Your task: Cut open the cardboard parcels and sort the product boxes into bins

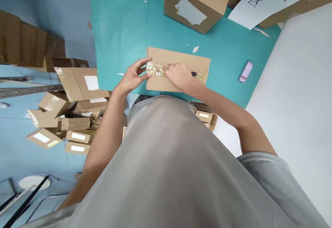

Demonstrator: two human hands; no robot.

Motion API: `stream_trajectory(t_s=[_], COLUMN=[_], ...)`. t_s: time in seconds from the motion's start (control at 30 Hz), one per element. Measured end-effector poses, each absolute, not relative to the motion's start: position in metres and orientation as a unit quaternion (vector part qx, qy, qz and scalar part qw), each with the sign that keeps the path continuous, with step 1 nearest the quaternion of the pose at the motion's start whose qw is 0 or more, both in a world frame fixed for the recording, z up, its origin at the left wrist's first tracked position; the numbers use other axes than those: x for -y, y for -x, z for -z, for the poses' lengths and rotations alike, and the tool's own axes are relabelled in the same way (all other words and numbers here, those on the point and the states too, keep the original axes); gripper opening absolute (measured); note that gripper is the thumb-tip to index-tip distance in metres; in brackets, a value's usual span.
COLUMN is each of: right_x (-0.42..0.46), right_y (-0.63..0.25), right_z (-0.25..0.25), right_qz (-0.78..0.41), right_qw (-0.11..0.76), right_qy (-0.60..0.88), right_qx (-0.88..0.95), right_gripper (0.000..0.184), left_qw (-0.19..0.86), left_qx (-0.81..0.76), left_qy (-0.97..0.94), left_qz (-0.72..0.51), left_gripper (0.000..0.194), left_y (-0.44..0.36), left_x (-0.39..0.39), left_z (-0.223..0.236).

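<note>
A flat cardboard box lies on the teal tabletop, close to my body, with clear tape along its middle. My left hand steadies its left end, thumb and fingertips pressed on the edge. Over the taped seam, my right hand is closed around a slim tool, apparently a box cutter. A dark end shows behind the hand and a bit of yellow at the fingertips; the rest is hidden by the hand.
A larger carton stands at the back of the table, near a paper sign with handwriting. A blurred pink item lies at right. Several cardboard boxes are piled on the floor at left; a white wall borders the right.
</note>
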State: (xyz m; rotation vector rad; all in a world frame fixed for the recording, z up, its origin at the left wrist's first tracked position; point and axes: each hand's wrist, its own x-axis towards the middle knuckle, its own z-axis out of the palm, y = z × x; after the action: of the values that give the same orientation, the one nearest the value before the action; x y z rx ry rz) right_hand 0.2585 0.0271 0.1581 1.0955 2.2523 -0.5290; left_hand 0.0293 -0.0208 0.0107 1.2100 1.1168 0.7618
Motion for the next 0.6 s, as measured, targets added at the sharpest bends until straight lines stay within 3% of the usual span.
stream_trajectory(t_s=[0.2, 0.43, 0.6], right_x=[-0.018, 0.0, 0.004], right_y=[-0.301, -0.41, -0.436], right_z=[-0.168, -0.188, -0.193], right_qz=[0.174, 0.119, 0.107], right_qw=[0.335, 0.378, 0.367], right_qy=[-0.447, -0.531, -0.533], right_qx=[-0.811, -0.749, -0.755], right_gripper=[0.038, 0.046, 0.044], left_qw=[0.615, 0.624, 0.626], left_qx=[-0.486, -0.492, -0.495], left_qy=[-0.523, -0.49, -0.481], left_qz=[-0.334, -0.358, -0.362], left_gripper=[0.08, 0.074, 0.072], left_y=[-0.028, -0.035, -0.035], left_x=[0.021, 0.02, 0.019], left_z=[-0.005, -0.009, -0.01])
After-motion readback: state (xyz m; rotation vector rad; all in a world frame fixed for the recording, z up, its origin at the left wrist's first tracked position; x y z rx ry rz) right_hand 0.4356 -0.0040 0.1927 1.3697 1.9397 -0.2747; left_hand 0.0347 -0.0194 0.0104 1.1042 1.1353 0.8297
